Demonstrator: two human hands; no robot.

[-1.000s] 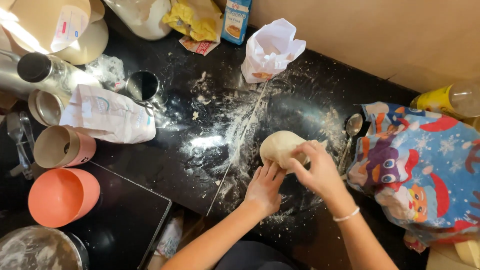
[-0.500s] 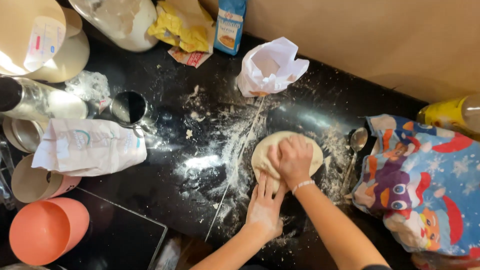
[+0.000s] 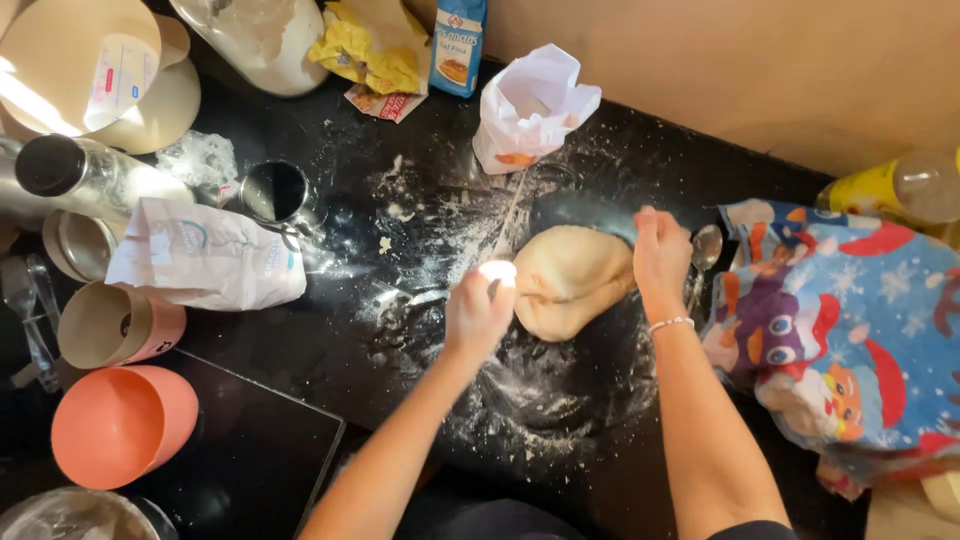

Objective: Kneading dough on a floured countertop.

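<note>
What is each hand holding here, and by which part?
Both hands are on the dough: the left hand grips its left edge, and the right hand presses against its right edge. Whether the right fingers close around it cannot be told.

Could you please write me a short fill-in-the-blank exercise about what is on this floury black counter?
1. Both hands, the left hand and right hand, touch a lump of ____.
2. The cup at the lower left is ____ in colour.
3. The right wrist wears a thin ____.

Missing words: dough; orange; bracelet.
</note>
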